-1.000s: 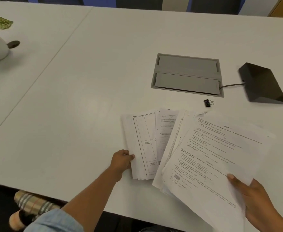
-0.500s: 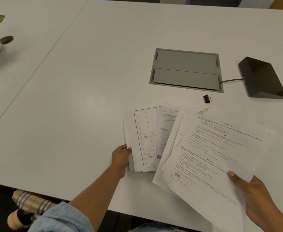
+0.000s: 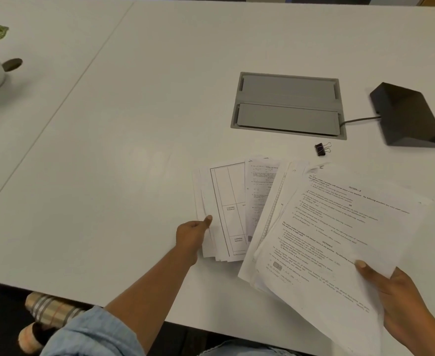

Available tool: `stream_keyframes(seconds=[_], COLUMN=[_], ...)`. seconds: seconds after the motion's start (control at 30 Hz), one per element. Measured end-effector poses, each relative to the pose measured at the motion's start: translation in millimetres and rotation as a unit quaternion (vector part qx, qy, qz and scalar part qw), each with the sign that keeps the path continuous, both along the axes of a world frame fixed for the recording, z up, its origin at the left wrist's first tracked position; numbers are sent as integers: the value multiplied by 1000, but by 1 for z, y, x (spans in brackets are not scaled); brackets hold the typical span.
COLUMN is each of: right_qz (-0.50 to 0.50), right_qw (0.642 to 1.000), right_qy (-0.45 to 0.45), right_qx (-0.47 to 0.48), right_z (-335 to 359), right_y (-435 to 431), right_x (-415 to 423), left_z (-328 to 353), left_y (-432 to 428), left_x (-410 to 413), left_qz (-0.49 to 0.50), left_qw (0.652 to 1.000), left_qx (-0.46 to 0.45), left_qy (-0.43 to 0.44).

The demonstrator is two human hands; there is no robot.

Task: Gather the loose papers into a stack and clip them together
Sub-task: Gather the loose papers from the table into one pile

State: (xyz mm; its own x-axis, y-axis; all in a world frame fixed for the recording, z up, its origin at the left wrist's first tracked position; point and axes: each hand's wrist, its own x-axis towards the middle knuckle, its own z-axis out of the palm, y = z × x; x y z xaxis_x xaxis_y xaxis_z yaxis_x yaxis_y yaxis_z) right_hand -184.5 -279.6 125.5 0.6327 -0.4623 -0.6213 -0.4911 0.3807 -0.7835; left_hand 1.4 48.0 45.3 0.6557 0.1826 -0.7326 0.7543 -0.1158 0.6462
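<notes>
Head view: the fanned papers [image 3: 288, 217] are spread on the white tabletop [image 3: 108, 163], near its front edge. The left hand [image 3: 192, 235] is closed on the left edge of the fan, thumb on top. The right hand [image 3: 401, 301] has its grip pinched on the lower right corner of the top sheets, lifted and tilted. A black binder clip [image 3: 321, 149] is seen just beyond the papers, untouched, beside the grey cable hatch [image 3: 288, 105].

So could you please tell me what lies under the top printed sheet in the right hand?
Under the top printed sheet more white papers fan out leftward, the left hand holding their edge. Their covered parts, and their number, can't be seen.
</notes>
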Motion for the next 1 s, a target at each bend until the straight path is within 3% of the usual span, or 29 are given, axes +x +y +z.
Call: stream_keyframes(seconds=[0.23,0.5,0.67,0.83,1.0], right_qz=[-6,-4,-7,-8,-19], right_qw=[1000,1000,1000,1000,1000], right_qy=[-9,-12,-13,-14,-10], right_qx=[-5,4,-6,-18,-12], right_z=[1,7,9,11,12], right_y=[3,6,4,1,-4], right_x=[0,-2,-5,-8,-12], left_z=[7,14,19,17,25], left_y=[-16,-20,-24,-32,-42], left_x=[1,2,8,6,10], left_qz=[33,25,49,2,-40], left_qw=[996,999,999,999,998], left_qx=[-52,17,-17,-43,26], left_qy=[68,-13,15,-1,-45])
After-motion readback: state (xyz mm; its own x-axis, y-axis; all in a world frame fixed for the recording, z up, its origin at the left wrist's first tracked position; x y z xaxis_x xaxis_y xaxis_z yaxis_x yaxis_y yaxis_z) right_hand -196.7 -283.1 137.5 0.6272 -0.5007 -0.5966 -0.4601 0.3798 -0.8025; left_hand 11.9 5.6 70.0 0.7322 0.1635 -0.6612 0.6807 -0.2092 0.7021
